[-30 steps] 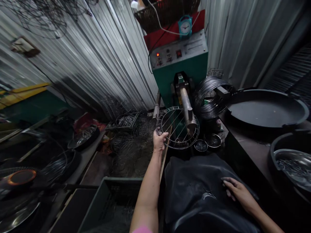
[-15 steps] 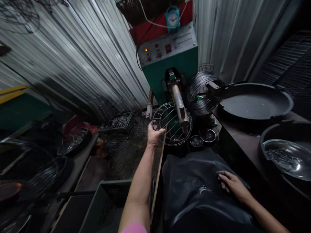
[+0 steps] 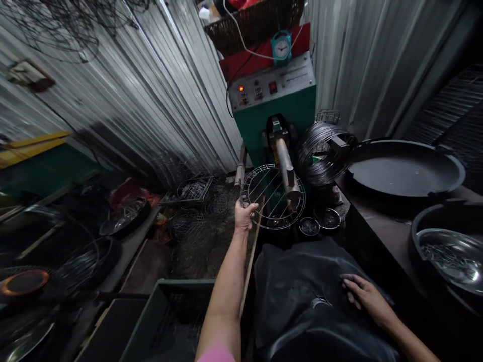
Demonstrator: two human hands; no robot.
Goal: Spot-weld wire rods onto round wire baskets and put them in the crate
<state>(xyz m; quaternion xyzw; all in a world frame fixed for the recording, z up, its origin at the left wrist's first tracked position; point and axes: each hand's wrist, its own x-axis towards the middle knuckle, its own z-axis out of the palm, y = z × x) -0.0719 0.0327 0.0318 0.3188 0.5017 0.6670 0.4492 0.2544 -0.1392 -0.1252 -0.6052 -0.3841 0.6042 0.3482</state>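
My left hand point(image 3: 244, 215) grips the rim of a round wire rack point(image 3: 271, 221), thumb and fingers closed on its left edge. The rack, a ring with parallel bars across it, lies under the metal arm point(image 3: 287, 168) of a green machine point(image 3: 275, 105). Its right part is partly hidden by that arm. My right hand point(image 3: 364, 294) is over the black apron point(image 3: 290, 281) on my lap, with its fingers curled together. Whatever may be in those fingers cannot be made out. A few short wire pieces point(image 3: 321, 300) lie on the apron to the left of that hand.
Right of the machine hangs a wire coil point(image 3: 324, 151). A large black pan point(image 3: 407, 168) and a steel bowl point(image 3: 451, 259) of small wire pieces stand at the right. Two small dishes point(image 3: 309, 227) sit below the rack. A green crate point(image 3: 166, 301) is at lower left.
The whole view has shifted, so everything appears lower and further right. My left hand still holds the rack, which looks tilted slightly differently under the arm. My right hand stays over the apron.
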